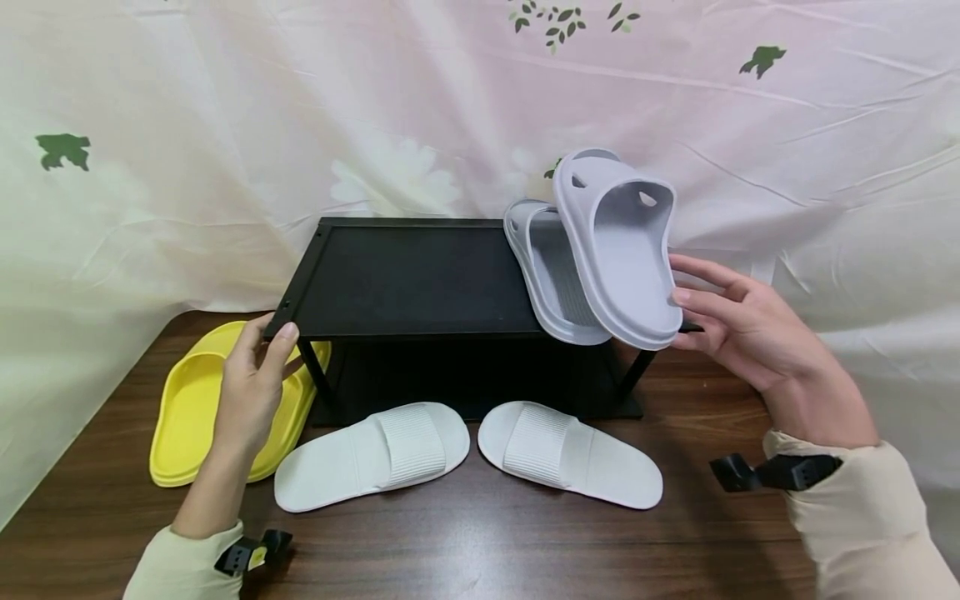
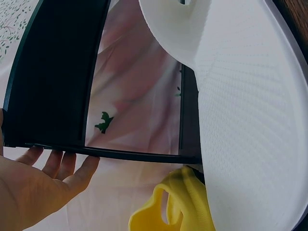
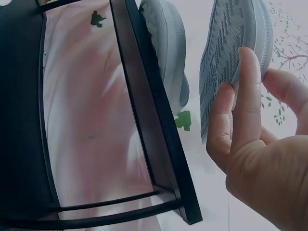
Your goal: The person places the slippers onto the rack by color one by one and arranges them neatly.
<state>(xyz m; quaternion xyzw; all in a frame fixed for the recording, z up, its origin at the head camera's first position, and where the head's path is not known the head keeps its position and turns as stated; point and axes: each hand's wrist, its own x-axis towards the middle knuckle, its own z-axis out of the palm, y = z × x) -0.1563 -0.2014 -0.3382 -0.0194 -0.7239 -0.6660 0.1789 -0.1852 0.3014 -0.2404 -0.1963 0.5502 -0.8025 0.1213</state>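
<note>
My right hand (image 1: 757, 342) pinches a light grey clog slipper (image 1: 633, 250) by its side edge, thumb and fingers on either side of the sole. The right wrist view shows its ridged sole (image 3: 224, 67) apart from the black shelf. The other grey slipper (image 1: 558, 275) lies on the right end of the black two-tier rack (image 1: 420, 279), partly hidden behind the held one. At the rack's front left corner, my left hand (image 1: 251, 383) grips the top shelf, thumb above and fingers along the side edge, as the left wrist view shows (image 2: 53, 178).
Two white slides, one left (image 1: 337, 467) and one right (image 1: 607, 471), lie on the wooden table (image 1: 450, 558) before the rack. Yellow slippers (image 1: 187, 408) sit left of it, partly behind my left hand. A patterned curtain (image 1: 225, 125) hangs behind everything.
</note>
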